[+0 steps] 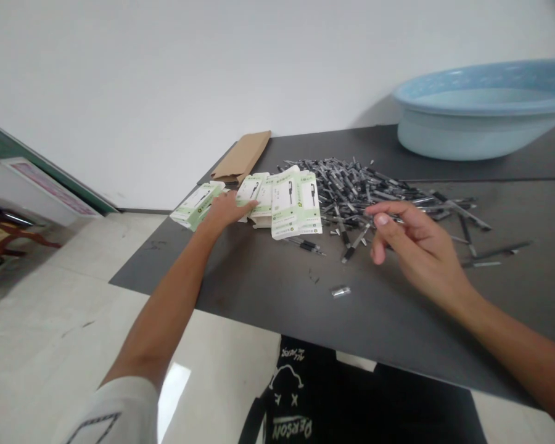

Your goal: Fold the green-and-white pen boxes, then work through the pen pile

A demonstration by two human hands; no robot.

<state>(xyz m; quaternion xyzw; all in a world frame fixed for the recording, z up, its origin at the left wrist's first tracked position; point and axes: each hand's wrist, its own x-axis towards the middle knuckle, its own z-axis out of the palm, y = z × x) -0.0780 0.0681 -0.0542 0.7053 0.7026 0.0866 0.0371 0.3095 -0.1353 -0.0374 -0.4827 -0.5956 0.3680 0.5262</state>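
Several flattened white and green pen boxes (pixel 284 203) lie overlapping at the table's left side, printed with a black pen picture. My left hand (pixel 224 211) rests among them, its thumb stretched across one box; its fingertips are partly hidden. To its left is another white and green box (pixel 197 202). A large heap of clear and black pens (pixel 346 182) spreads to the right of the boxes. Over the heap's near edge hovers my right hand (pixel 414 246), fingers loosely curled, thumb close to the index finger. I see nothing held in it.
A light blue plastic basin (pixel 481 132) stands at the back right of the dark table (pixel 268 290). Behind the boxes lies a brown cardboard piece (pixel 243 157). A small clear piece (pixel 341 291) is near the front edge. A white wall (pixel 213 68) rises behind.
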